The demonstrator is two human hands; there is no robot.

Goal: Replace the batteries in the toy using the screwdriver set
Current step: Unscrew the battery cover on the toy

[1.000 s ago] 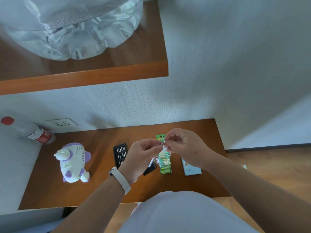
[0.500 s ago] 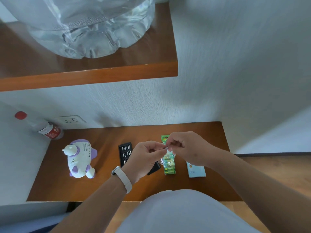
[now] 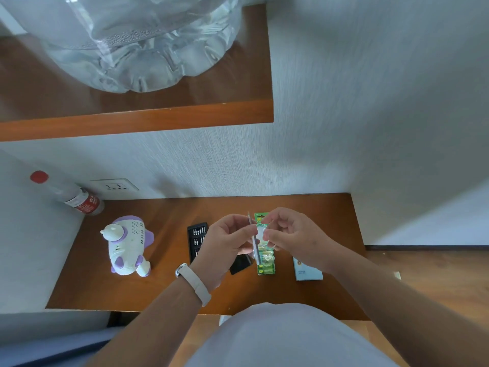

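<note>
My left hand [image 3: 227, 242] grips a thin silver screwdriver [image 3: 253, 234] by its shaft, tip pointing up and away, above the wooden desk [image 3: 164, 287]. My right hand [image 3: 293, 237] hovers just right of the screwdriver with loosely curled fingers that do not touch it and hold nothing visible. Below the hands a green battery pack [image 3: 266, 268] lies on the desk. The black bit case [image 3: 197, 239] lies open to the left, partly hidden by my left hand. The white and purple toy [image 3: 127, 245] lies further left.
A black lid [image 3: 239, 264] lies beside the bit case, a light blue box [image 3: 308, 271] right of the batteries. A red-capped bottle [image 3: 76, 197] and a wall socket [image 3: 115, 185] are at the back left. A wooden shelf [image 3: 132, 120] above carries a large water jug [image 3: 143, 43].
Both hands pinched together at the screwdriver's tip before. Now my right hand has let go and drawn slightly right, while the left still holds the screwdriver. The camera tilted a little.
</note>
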